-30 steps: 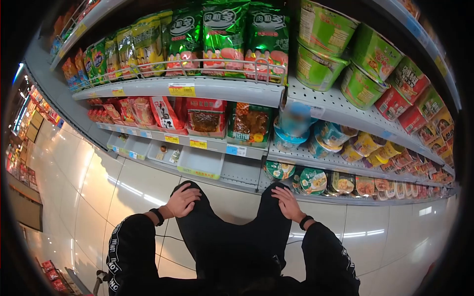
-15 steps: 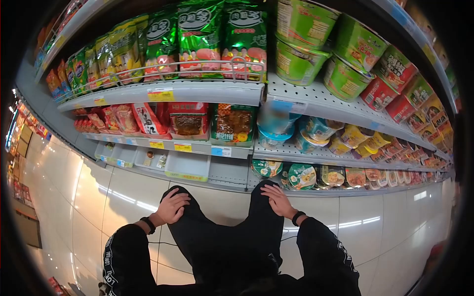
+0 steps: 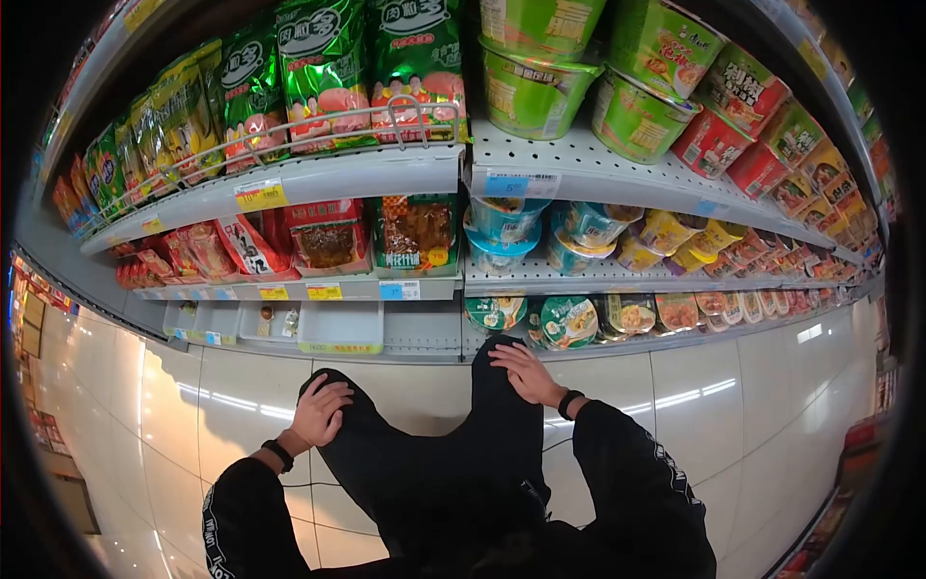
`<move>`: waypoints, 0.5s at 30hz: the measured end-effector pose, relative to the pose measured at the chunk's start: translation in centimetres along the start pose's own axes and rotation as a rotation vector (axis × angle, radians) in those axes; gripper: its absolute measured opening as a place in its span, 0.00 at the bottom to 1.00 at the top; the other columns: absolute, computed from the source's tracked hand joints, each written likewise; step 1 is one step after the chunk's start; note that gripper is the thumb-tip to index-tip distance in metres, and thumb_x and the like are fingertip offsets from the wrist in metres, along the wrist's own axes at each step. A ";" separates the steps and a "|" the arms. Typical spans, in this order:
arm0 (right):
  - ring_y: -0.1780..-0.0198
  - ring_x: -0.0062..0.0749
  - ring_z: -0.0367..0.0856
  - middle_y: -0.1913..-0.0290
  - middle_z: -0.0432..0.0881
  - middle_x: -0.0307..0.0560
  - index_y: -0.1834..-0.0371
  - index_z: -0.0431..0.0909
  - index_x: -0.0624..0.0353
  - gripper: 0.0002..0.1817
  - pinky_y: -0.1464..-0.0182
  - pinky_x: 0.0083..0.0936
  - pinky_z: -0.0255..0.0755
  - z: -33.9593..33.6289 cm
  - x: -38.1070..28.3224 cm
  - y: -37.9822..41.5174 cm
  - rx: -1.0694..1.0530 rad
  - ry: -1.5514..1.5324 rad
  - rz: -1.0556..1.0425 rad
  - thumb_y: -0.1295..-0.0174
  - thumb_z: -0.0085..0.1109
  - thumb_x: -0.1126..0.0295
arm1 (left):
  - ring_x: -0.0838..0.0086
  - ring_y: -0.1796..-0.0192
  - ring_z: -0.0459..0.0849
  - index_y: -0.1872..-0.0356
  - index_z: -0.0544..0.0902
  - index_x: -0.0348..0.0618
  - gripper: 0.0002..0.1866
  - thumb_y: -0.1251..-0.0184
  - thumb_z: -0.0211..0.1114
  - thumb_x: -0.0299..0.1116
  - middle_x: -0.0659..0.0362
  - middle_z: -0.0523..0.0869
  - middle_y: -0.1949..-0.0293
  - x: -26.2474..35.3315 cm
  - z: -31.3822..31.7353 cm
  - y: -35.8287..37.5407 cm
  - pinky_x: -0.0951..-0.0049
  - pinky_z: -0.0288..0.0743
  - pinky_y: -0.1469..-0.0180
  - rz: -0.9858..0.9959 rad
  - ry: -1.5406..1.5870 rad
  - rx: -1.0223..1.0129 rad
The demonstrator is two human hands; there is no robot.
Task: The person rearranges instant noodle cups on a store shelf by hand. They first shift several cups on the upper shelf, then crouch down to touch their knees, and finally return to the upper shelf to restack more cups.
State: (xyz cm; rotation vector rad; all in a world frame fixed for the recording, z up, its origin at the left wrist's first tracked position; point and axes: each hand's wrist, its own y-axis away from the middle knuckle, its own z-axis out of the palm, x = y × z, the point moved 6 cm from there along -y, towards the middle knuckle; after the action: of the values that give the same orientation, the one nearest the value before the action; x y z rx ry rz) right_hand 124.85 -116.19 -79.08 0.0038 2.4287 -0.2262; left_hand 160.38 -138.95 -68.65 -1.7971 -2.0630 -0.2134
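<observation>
My left hand point(image 3: 321, 411) rests on my left knee, fingers lying over the black trousers point(image 3: 434, 473) and holding nothing. On the other knee lies my right hand point(image 3: 526, 373), its fingers stretched out and also free of any item. Both wrists wear dark bands. Just beyond the knees, the bottom shelf holds instant noodle bowls with green and white lids point(image 3: 569, 321). Above them stand blue noodle cups point(image 3: 503, 232). Left of these, a packet with a brown food picture point(image 3: 417, 236) stands upright on the middle shelf.
Large green noodle tubs point(image 3: 536, 92) are stacked on the upper right shelf. Green snack bags point(image 3: 323, 72) stand behind a wire rail point(image 3: 318, 125) at upper left. White trays point(image 3: 340, 326) sit on the bottom left shelf. Shiny floor tiles point(image 3: 617, 463) surround my legs.
The view has shifted, so the shelves appear further left and slightly higher. Both hands stay on the knees, and the left knee sits a little lower in view.
</observation>
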 end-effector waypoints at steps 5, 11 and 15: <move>0.21 0.40 0.62 0.28 0.74 0.44 0.42 0.80 0.58 0.19 0.18 0.47 0.49 -0.1 -0.2 -0.1 -0.002 -0.007 -0.001 0.34 0.47 0.75 | 0.59 0.34 0.80 0.56 0.84 0.41 0.15 0.36 0.53 0.33 0.55 0.86 0.44 -0.2 0.0 -0.1 0.46 0.58 0.23 0.007 0.008 0.013; 0.21 0.40 0.62 0.28 0.74 0.44 0.42 0.79 0.58 0.19 0.18 0.46 0.49 -0.1 -0.3 -0.2 -0.002 0.003 -0.001 0.34 0.47 0.75 | 0.58 0.34 0.80 0.55 0.85 0.41 0.15 0.37 0.53 0.32 0.54 0.86 0.44 -0.2 -0.2 -0.5 0.45 0.58 0.23 0.010 0.022 0.012; 0.21 0.40 0.62 0.27 0.74 0.44 0.41 0.79 0.57 0.20 0.18 0.46 0.49 0.0 -0.2 -0.3 -0.004 0.011 -0.004 0.34 0.46 0.75 | 0.61 0.34 0.79 0.57 0.85 0.41 0.13 0.39 0.55 0.29 0.55 0.86 0.45 -0.5 -0.1 -0.4 0.47 0.57 0.21 0.017 0.024 0.024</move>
State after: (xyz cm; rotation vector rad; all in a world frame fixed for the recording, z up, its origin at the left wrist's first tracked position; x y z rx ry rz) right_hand 124.98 -116.43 -78.85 -0.0019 2.4404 -0.2241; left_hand 160.09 -139.49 -68.71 -1.7888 -2.0240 -0.2039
